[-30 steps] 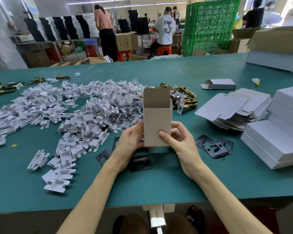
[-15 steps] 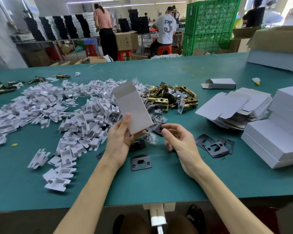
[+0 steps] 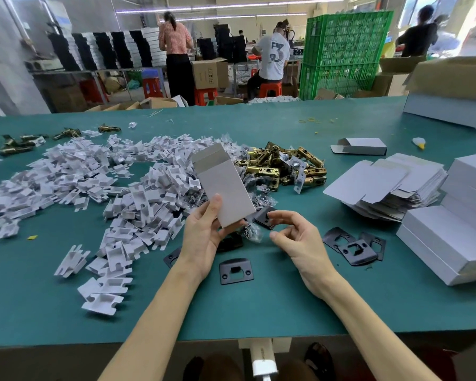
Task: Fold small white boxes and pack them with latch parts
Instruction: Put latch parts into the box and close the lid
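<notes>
Leaning open-end toward the upper left, the small white box (image 3: pixel 226 188) is gripped at centre frame by the left hand (image 3: pixel 201 237), likely for loading, while the right hand (image 3: pixel 302 243) fingers (image 3: pixel 283 215) are curled loosely, empty, beside a black strike plate (image 3: pixel 262 219) on the worktop (image 3: pixel 259 312).

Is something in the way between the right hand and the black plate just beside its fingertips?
Nothing visible does. The right hand has its fingertips at the black plate, with no object between. The white box in the left hand covers only the plate's left edge.
</notes>
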